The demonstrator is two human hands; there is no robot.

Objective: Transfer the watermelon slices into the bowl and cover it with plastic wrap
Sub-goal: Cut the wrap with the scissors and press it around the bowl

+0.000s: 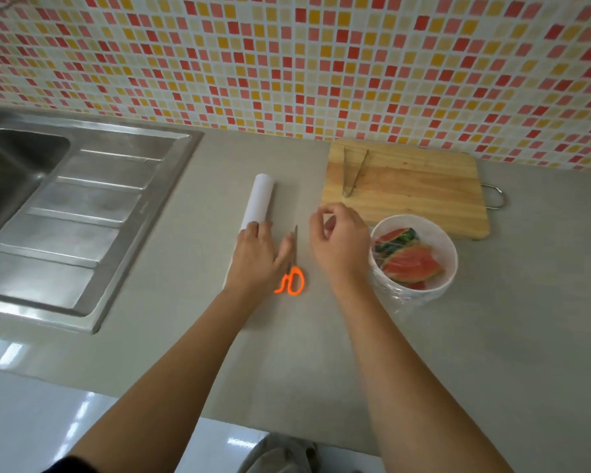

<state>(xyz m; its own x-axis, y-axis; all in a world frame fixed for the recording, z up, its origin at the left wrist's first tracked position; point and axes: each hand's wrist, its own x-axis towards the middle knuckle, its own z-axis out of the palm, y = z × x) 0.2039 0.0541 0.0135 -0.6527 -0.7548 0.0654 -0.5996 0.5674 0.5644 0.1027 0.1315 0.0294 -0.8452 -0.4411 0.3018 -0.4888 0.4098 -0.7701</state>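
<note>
The left hand (256,257) lies flat, fingers straight, on the plastic wrap roll (260,199) on the table (321,353); the right hand (338,244) hovers just beside the bowl (447,240), fingers curled, and I cannot tell whether it pinches any film. The watermelon slices (410,264) sit in the bowl under film (386,288), which could peel off the rim if a strand clinging to that hand drags it.
</note>
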